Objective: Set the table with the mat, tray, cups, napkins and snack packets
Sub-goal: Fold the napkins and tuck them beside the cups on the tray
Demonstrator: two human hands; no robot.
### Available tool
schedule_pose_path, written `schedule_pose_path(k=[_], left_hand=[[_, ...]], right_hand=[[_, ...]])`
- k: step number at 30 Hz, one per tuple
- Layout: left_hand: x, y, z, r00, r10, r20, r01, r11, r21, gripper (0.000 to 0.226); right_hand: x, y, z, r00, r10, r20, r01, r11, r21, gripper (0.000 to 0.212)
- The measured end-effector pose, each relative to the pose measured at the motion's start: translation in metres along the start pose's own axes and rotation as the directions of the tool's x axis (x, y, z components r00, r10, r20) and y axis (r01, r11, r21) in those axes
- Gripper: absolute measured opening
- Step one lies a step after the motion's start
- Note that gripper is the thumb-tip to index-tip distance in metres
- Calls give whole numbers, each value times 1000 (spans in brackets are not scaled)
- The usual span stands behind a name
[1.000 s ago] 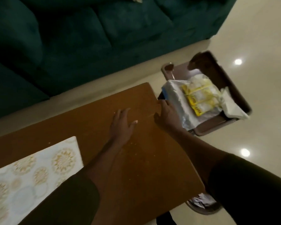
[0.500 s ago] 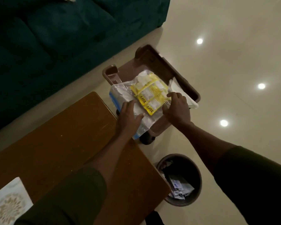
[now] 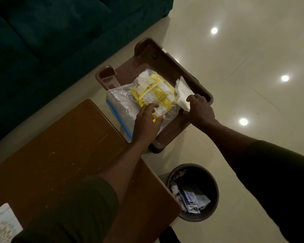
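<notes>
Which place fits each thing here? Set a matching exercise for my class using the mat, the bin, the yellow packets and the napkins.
Things:
1 mat
2 bin
3 yellow packets
4 napkins

Places:
A inside the clear bag
B on the floor
C on the wooden table
D loose in the tray, right of the bag

Pairs: 1-C, 2-B, 3-A, 4-D

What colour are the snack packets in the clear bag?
The snack packets are yellow with white panels, best seen in the head view.
</notes>
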State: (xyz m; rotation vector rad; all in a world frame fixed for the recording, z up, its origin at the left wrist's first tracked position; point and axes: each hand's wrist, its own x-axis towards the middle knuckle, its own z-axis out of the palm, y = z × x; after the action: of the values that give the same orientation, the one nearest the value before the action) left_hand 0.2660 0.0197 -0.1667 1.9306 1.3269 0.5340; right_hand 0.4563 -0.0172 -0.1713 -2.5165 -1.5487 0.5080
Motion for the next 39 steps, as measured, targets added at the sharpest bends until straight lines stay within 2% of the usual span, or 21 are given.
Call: schedule_pose_path(k=[5,12,14,16,20,22,24,26,27,29,31,33,35,37,39], left_hand=[[7,-4,8,1000,14,13,-14,999,-35,34],[11,-15,10,1000,0,-2,0,998,-67,35],[13,-16,8,1000,-6,10,7,997,-83,35],[17,-15,5,999,-31,21,33,993,-113,37],[22,-4,-2,994,-110,30,113,969,-221,40],[25,4,-6,982,-183,43,188,931,-315,44],[29,13,-13,954,-283,99,296,835,-464,54],[33,19,-24,902,-365,230,420,621,-662,68],[33,19,-30,878,-384,287,462,515,-722,69],[32,14,-47,842,-398,365,513,382,-769,57],[28,3,-63,812,-390,435,546,241,-803,46],[19,-12,-78,810,-393,435,509,102,-855,40],[8,-27,-94,819,-443,366,428,46,-903,28],[-4,-40,-111,806,-508,302,359,14,-933,15],[-20,-54,-133,796,-534,284,320,-28,-947,18]], right_hand=[[15,1,13,1000,-11,15,11,1000,-28,48],[25,-1,26,999,-1,-41,-1,999,-49,15],[27,-1,22,995,50,-87,-48,999,26,12],[30,-2,12,977,122,-176,-97,984,147,19],[36,-6,-21,901,296,-318,-199,932,303,29],[39,-11,-35,883,294,-366,-155,919,363,29],[37,-25,-42,898,216,-383,-33,902,431,29],[31,-47,-43,943,137,-302,58,829,556,25],[28,-60,-41,968,116,-225,61,756,652,20],[21,-85,-37,995,92,-40,-22,587,810,17],[16,-107,-29,991,62,117,-133,481,867,17],[9,-129,-21,970,-6,244,-222,390,894,15],[-1,-152,-10,947,-107,304,-244,377,894,9],[-14,-174,0,914,-233,331,-189,477,858,41],[-33,-198,10,881,-319,350,-114,576,810,48]])
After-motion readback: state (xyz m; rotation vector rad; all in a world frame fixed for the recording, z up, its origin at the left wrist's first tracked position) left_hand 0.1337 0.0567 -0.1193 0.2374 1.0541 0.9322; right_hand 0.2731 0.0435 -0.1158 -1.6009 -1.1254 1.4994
